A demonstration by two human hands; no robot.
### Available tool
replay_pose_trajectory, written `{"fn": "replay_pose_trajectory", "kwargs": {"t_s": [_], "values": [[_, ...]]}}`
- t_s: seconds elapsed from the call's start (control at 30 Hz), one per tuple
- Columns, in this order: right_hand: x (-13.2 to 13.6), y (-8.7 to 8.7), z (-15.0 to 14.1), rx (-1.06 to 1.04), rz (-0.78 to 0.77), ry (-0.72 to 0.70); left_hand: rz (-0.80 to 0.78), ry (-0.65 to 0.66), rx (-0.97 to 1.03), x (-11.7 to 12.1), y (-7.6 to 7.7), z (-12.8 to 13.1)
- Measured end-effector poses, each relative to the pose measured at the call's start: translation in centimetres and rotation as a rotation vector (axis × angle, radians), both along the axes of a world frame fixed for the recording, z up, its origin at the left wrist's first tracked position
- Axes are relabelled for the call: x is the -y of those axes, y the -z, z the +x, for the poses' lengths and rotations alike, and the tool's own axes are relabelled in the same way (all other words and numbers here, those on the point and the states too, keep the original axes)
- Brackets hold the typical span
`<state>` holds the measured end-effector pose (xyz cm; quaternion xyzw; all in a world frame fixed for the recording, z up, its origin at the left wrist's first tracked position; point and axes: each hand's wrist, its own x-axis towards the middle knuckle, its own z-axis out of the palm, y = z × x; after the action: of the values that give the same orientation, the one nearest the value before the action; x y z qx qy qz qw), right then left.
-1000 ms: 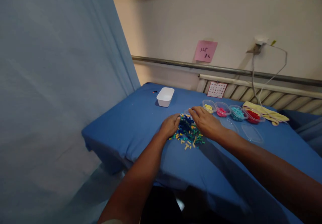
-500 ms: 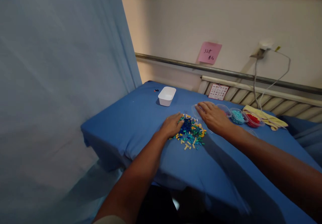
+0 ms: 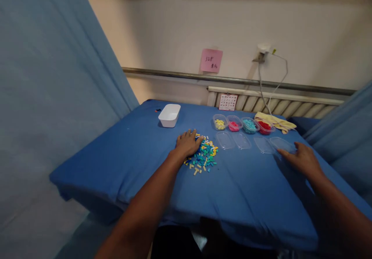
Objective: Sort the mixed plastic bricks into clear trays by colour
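Note:
My left hand [image 3: 187, 143] rests with its fingers spread on the left side of a heap of small plastic bricks [image 3: 207, 152], mostly blue, teal, green, yellow and cream. Part of the heap is hidden under that palm. Far to the right, my right hand [image 3: 302, 160] is open, its thumb and fingers apart at the near edge of a clear plastic lid [image 3: 281, 143]; whether it touches the lid I cannot tell. More clear lids [image 3: 263, 145] lie flat in a row between the hands.
Behind the lids stand clear tubs with yellow [image 3: 220, 125], pink [image 3: 234, 126], light blue [image 3: 250, 125] and red pieces [image 3: 264, 127]. A white bin [image 3: 169, 115] is at the back left. A yellow cloth [image 3: 274, 122] lies back right. Blue curtains hang on both sides.
My right hand has left the heap and moved far right, to the lids. My left hand has flattened over the heap's left side. The view has turned right.

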<state>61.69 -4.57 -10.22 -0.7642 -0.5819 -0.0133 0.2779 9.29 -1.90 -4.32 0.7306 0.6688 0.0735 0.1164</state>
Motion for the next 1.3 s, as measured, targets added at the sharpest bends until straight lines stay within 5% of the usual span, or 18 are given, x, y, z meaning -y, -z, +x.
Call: {"fn": "replay_pose_trajectory", "kwargs": {"t_s": [0.17, 0.3, 0.43, 0.57, 0.63, 0.8, 0.93, 1.13, 1.3], "values": [[-2.0, 2.0, -0.1, -0.037, -0.014, 0.158, -0.048, 0.076, -0.073, 0.2, -0.6, 4.2], [-2.0, 3.1, -1.4, -0.012, 0.079, 0.131, 0.021, 0.181, -0.123, 2.7, 0.4, 4.4], [-1.5, 2.9, -2.4, 0.054, 0.232, -0.115, 0.031, 0.22, -0.176, 5.4, 0.6, 1.9], [-1.2, 2.5, -4.6, 0.139, 0.149, -0.545, 0.033, 0.153, -0.242, 6.0, -0.1, -1.1], [-1.2, 2.6, -5.7, 0.176, 0.109, -0.649, 0.021, 0.086, -0.243, 5.3, -0.4, -2.0], [-1.6, 3.3, -6.7, 0.209, 0.123, -0.657, -0.005, -0.021, -0.182, 1.5, -0.2, -2.0], [-1.6, 3.5, -6.6, 0.229, 0.174, -0.608, -0.025, 0.019, -0.202, -0.4, 0.0, 0.4], [-0.9, 2.9, -7.1, 0.203, 0.18, -0.573, 0.004, 0.167, -0.223, 1.9, -0.1, 2.4], [-1.0, 0.7, -9.3, 0.171, 0.129, -0.578, -0.016, 0.247, -0.226, 4.3, -1.0, 1.9]]}}
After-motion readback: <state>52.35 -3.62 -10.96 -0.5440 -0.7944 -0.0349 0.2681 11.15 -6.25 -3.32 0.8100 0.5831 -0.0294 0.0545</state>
